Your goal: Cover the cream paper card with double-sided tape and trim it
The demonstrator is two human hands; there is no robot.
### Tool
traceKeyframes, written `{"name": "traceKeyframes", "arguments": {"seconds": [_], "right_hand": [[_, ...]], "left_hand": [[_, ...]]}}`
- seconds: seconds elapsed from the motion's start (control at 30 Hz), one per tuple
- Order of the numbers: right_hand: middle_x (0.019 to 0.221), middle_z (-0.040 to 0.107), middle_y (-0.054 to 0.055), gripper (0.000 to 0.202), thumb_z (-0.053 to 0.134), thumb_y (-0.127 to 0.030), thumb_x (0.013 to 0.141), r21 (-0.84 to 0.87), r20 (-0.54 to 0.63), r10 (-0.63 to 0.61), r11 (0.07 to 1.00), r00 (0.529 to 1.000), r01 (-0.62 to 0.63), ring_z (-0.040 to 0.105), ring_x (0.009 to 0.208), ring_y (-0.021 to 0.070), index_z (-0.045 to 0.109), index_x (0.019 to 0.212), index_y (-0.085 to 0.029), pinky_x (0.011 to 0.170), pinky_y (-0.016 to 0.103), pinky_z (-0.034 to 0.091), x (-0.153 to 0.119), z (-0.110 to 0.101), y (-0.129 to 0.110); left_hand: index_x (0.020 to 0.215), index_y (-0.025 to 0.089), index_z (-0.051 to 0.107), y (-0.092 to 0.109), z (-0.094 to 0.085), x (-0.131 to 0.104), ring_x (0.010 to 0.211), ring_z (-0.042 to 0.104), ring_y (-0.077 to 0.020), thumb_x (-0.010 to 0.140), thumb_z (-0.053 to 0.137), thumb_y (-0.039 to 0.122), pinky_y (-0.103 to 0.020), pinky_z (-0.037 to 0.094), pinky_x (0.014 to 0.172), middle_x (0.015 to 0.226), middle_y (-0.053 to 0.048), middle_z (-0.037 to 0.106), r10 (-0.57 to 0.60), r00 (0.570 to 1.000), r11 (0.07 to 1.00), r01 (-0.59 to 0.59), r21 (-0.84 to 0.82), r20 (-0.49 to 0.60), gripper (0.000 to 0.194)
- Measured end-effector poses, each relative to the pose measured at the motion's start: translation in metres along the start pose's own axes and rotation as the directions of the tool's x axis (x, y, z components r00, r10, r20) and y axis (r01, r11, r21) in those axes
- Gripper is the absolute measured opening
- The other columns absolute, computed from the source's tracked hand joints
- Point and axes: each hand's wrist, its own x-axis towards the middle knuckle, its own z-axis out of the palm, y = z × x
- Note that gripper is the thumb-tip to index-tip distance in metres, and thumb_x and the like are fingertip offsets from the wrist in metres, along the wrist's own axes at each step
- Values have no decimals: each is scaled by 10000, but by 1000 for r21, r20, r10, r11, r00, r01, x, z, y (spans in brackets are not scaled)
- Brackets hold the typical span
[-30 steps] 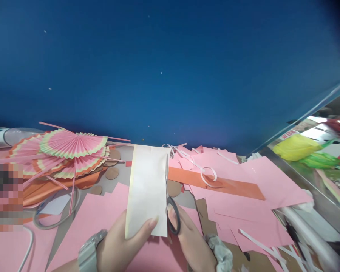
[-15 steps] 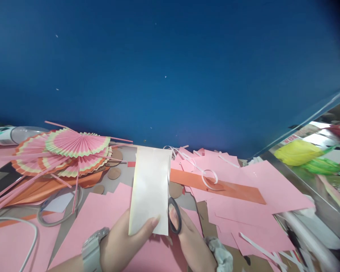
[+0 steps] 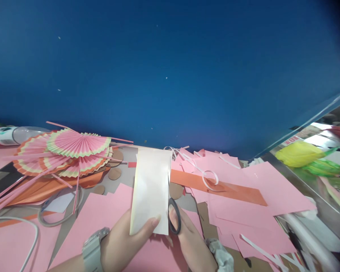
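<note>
A pale cream strip of paper stands upright in front of me, pinched near its lower end by my left hand, thumb on its face. Dark-handled scissors are in my right hand, with a finger or thumb through the black loop. They lie along the right edge of the strip, and the blades are mostly hidden behind the paper. Under both hands spread pink paper sheets.
Pleated pink paper fans with thin sticks lie at the left, near a plastic bottle. An orange strip and curled white offcuts rest on pink sheets at the right. A blue panel rises behind.
Almost nothing differs. The whole view has shifted slightly, while both hands, the cream strip and the scissors keep nearly the same places.
</note>
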Motion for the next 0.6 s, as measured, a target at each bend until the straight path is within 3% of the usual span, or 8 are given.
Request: {"name": "traceKeyframes", "arguments": {"seconds": [0.1, 0.3, 0.6], "right_hand": [[1249, 595, -1, 469, 455, -582, 845, 2, -27, -1, 1000, 1000, 1, 478, 1211, 242, 578, 1230, -343, 1047, 362, 357, -1, 3, 0], [1156, 657, 4, 489, 477, -600, 811, 13, -214, -3, 1000, 977, 6, 524, 1172, 248, 633, 1171, -308, 995, 322, 418, -4, 13, 1], [1131, 668, -2, 454, 439, -566, 845, -42, -189, -34, 999, 981, 27, 531, 1162, 247, 620, 1184, -324, 1012, 338, 405, -4, 12, 3]], "left_hand": [[876, 167, 640, -3, -1, 0, 724, 620, -189, 885, 467, 443, -295, 522, 778, 781, -48, 676, 5, 1000, 1000, -5, 10, -4, 325], [908, 157, 645, -5, -2, 0, 756, 626, -199, 878, 462, 476, -283, 531, 722, 811, -56, 683, -5, 1000, 1000, 4, 16, 24, 369], [888, 147, 649, -3, -1, 1, 728, 628, -196, 881, 465, 456, -277, 534, 685, 788, -65, 690, -2, 1000, 1000, 2, 13, 18, 360]]}}
